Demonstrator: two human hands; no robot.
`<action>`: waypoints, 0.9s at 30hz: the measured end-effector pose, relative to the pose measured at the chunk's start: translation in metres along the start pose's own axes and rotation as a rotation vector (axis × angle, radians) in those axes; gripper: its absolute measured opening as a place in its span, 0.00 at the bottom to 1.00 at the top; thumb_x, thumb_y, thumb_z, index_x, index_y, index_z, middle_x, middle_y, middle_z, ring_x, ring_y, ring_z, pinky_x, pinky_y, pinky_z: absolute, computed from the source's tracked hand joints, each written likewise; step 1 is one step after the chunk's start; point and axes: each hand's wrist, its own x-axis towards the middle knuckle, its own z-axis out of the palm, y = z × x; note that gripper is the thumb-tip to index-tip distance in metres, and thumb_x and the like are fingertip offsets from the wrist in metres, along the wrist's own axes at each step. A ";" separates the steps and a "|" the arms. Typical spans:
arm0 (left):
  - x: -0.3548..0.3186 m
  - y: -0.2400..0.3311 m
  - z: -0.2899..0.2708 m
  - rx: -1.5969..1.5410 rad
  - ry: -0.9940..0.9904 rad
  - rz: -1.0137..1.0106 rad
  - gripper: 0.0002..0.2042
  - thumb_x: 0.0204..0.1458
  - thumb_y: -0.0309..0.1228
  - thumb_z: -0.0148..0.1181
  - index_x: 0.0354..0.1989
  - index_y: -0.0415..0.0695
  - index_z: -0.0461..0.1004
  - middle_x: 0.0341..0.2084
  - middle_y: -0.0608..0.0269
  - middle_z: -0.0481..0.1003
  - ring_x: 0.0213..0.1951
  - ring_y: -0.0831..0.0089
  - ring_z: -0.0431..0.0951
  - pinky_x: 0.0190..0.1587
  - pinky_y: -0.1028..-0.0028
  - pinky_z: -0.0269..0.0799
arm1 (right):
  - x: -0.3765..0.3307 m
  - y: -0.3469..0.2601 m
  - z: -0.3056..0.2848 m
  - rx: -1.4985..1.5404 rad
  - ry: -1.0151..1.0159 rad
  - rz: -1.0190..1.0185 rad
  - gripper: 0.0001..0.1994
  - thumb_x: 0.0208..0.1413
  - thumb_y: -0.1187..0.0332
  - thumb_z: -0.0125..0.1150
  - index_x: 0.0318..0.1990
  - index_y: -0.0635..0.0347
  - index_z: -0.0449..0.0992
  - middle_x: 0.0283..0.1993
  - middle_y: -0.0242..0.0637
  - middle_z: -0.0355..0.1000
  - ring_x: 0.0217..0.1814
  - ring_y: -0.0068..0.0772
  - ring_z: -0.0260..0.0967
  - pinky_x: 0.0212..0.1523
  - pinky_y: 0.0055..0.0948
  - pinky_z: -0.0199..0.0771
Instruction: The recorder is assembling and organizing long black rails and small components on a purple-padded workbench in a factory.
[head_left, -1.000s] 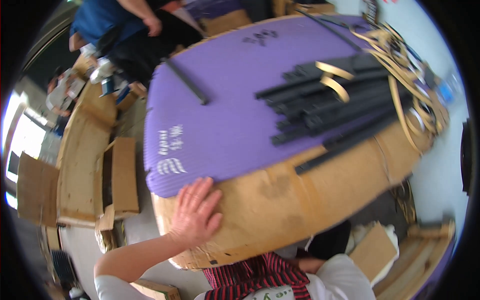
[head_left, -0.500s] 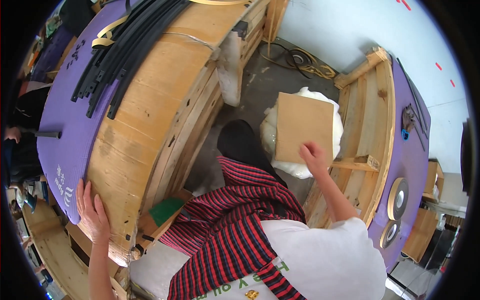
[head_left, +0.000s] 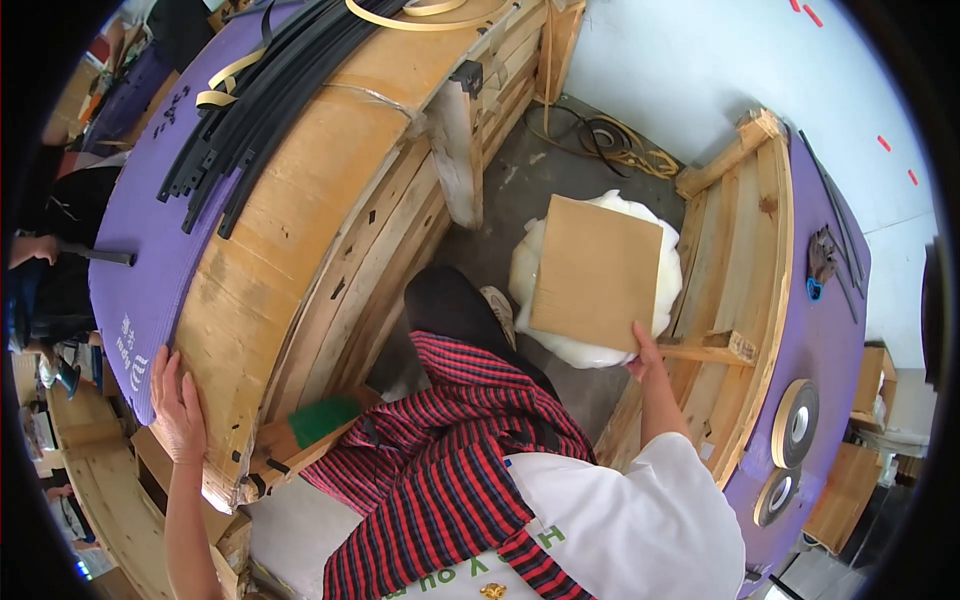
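Observation:
My left hand (head_left: pixel 180 410) lies with fingers outstretched on the near corner of the wooden tabletop (head_left: pixel 265 265), beside the purple mat (head_left: pixel 140 300). To the right of my legs stands a round, low, seat-like thing wrapped in white (head_left: pixel 668 240), with a square brown board (head_left: pixel 600 265) on top. My right hand (head_left: pixel 647 355) is closed on its near right rim, by the board's corner. Fingers show above the rim and part of the hand below. What lies under the wrapping is hidden.
Black strips (head_left: pixel 270 110) lie on the left table. At right, a wooden frame (head_left: pixel 735 250) backs a purple surface holding tape rolls (head_left: pixel 797 425) and a dark tool (head_left: pixel 822 262). Coiled strips (head_left: pixel 610 135) lie on the floor. Another person's hand (head_left: pixel 35 250) holds a dark rod at far left.
My right hand has come down from over the board to the white-wrapped thing's rim and closed there. That thing and its board have turned slightly and shifted left. My left hand stays on the table.

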 end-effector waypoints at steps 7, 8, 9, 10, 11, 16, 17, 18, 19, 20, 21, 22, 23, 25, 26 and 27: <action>0.000 0.001 -0.004 0.018 0.022 -0.027 0.15 0.55 0.29 0.43 0.48 0.36 0.66 0.54 0.51 0.62 0.57 0.54 0.60 0.59 0.63 0.53 | 0.028 0.033 0.050 0.256 -0.280 0.072 0.32 0.43 0.53 0.65 0.56 0.54 0.62 0.52 0.34 0.67 0.54 0.37 0.64 0.51 0.41 0.65; 0.000 0.002 -0.004 -0.004 0.037 -0.023 0.15 0.54 0.29 0.45 0.47 0.36 0.67 0.53 0.51 0.63 0.56 0.54 0.61 0.58 0.62 0.54 | 0.039 0.037 0.043 0.306 -0.269 -0.030 0.31 0.45 0.55 0.64 0.56 0.55 0.62 0.52 0.35 0.67 0.53 0.37 0.64 0.52 0.39 0.65; 0.002 0.006 -0.005 0.007 0.069 -0.041 0.15 0.54 0.29 0.45 0.47 0.36 0.67 0.53 0.51 0.63 0.56 0.54 0.61 0.58 0.62 0.54 | 0.051 0.036 0.046 0.353 -0.270 -0.134 0.30 0.47 0.58 0.63 0.56 0.56 0.61 0.52 0.35 0.66 0.53 0.37 0.64 0.52 0.38 0.66; 0.001 0.011 -0.007 0.020 0.045 -0.052 0.15 0.53 0.29 0.46 0.47 0.37 0.67 0.53 0.51 0.64 0.56 0.54 0.61 0.58 0.62 0.54 | 0.051 0.035 0.053 0.384 -0.278 -0.159 0.28 0.48 0.61 0.62 0.56 0.57 0.61 0.52 0.36 0.66 0.53 0.36 0.64 0.53 0.38 0.66; 0.000 0.013 -0.008 0.028 0.018 -0.063 0.14 0.52 0.29 0.47 0.46 0.37 0.67 0.53 0.51 0.64 0.55 0.54 0.61 0.58 0.62 0.54 | 0.046 0.034 0.057 0.414 -0.279 -0.186 0.27 0.49 0.64 0.60 0.57 0.57 0.60 0.53 0.36 0.66 0.54 0.36 0.64 0.54 0.37 0.66; -0.007 0.016 -0.010 -0.020 0.044 -0.072 0.14 0.50 0.28 0.50 0.45 0.37 0.68 0.52 0.51 0.64 0.56 0.54 0.61 0.57 0.62 0.55 | 0.041 0.032 0.071 0.429 -0.226 -0.220 0.24 0.45 0.71 0.63 0.51 0.64 0.65 0.49 0.39 0.69 0.47 0.36 0.69 0.47 0.34 0.71; -0.010 0.015 -0.010 -0.016 0.055 -0.082 0.14 0.50 0.28 0.50 0.45 0.37 0.68 0.52 0.51 0.64 0.56 0.54 0.61 0.57 0.62 0.55 | 0.039 0.028 0.076 0.425 -0.241 -0.221 0.24 0.45 0.71 0.63 0.51 0.64 0.65 0.49 0.39 0.69 0.47 0.36 0.69 0.47 0.34 0.71; -0.013 0.014 -0.011 -0.017 0.058 -0.079 0.14 0.50 0.28 0.50 0.45 0.37 0.68 0.52 0.51 0.64 0.56 0.54 0.61 0.57 0.62 0.55 | 0.031 0.021 0.081 0.384 -0.208 -0.244 0.23 0.43 0.73 0.64 0.50 0.65 0.66 0.48 0.39 0.69 0.46 0.37 0.70 0.46 0.33 0.72; -0.013 0.012 -0.010 -0.023 0.056 -0.071 0.14 0.50 0.28 0.50 0.44 0.37 0.68 0.52 0.52 0.65 0.55 0.54 0.61 0.57 0.62 0.55 | 0.023 0.013 0.086 0.346 -0.168 -0.270 0.23 0.42 0.75 0.65 0.48 0.67 0.67 0.47 0.40 0.70 0.44 0.37 0.70 0.45 0.32 0.73; -0.014 0.010 -0.010 -0.016 0.053 -0.076 0.14 0.49 0.27 0.50 0.44 0.37 0.68 0.52 0.52 0.64 0.55 0.54 0.61 0.58 0.61 0.55 | 0.015 0.008 0.092 0.322 -0.171 -0.293 0.24 0.40 0.76 0.65 0.49 0.68 0.66 0.47 0.41 0.69 0.45 0.37 0.70 0.46 0.33 0.72; -0.011 0.011 -0.009 -0.020 0.052 -0.071 0.14 0.49 0.27 0.50 0.44 0.37 0.68 0.52 0.52 0.64 0.55 0.54 0.61 0.58 0.61 0.55 | 0.016 0.006 0.093 0.324 -0.166 -0.297 0.24 0.40 0.76 0.65 0.49 0.68 0.66 0.47 0.41 0.69 0.45 0.37 0.70 0.46 0.33 0.72; -0.008 0.012 -0.007 -0.024 0.047 -0.080 0.14 0.49 0.27 0.50 0.44 0.37 0.68 0.52 0.51 0.64 0.55 0.54 0.61 0.58 0.61 0.55 | 0.017 0.006 0.093 0.299 -0.175 -0.319 0.24 0.40 0.76 0.65 0.49 0.69 0.66 0.47 0.41 0.69 0.46 0.37 0.70 0.46 0.33 0.72; -0.005 0.013 -0.004 -0.027 0.036 -0.089 0.14 0.49 0.27 0.50 0.44 0.37 0.68 0.52 0.51 0.64 0.56 0.54 0.61 0.58 0.61 0.55 | 0.020 0.008 0.092 0.274 -0.180 -0.339 0.25 0.40 0.76 0.65 0.49 0.69 0.66 0.47 0.41 0.69 0.46 0.37 0.69 0.47 0.33 0.72; -0.001 0.014 -0.007 -0.049 0.041 -0.072 0.14 0.49 0.27 0.50 0.44 0.37 0.68 0.52 0.51 0.64 0.56 0.54 0.61 0.58 0.61 0.55 | 0.023 0.005 0.094 0.292 -0.144 -0.350 0.25 0.40 0.76 0.65 0.49 0.69 0.66 0.47 0.41 0.69 0.46 0.37 0.69 0.47 0.33 0.71; 0.001 0.017 -0.013 -0.066 0.060 -0.066 0.14 0.50 0.27 0.50 0.44 0.36 0.68 0.52 0.50 0.64 0.56 0.54 0.61 0.58 0.61 0.55 | 0.025 0.000 0.094 0.308 -0.125 -0.364 0.25 0.40 0.77 0.64 0.49 0.70 0.66 0.46 0.41 0.69 0.46 0.37 0.69 0.47 0.33 0.71; 0.001 0.013 -0.012 -0.071 0.051 -0.060 0.14 0.50 0.27 0.50 0.44 0.36 0.68 0.52 0.50 0.64 0.56 0.54 0.61 0.58 0.61 0.55 | 0.031 -0.006 0.100 0.308 -0.113 -0.363 0.25 0.40 0.77 0.64 0.49 0.70 0.66 0.46 0.41 0.69 0.46 0.37 0.69 0.47 0.33 0.71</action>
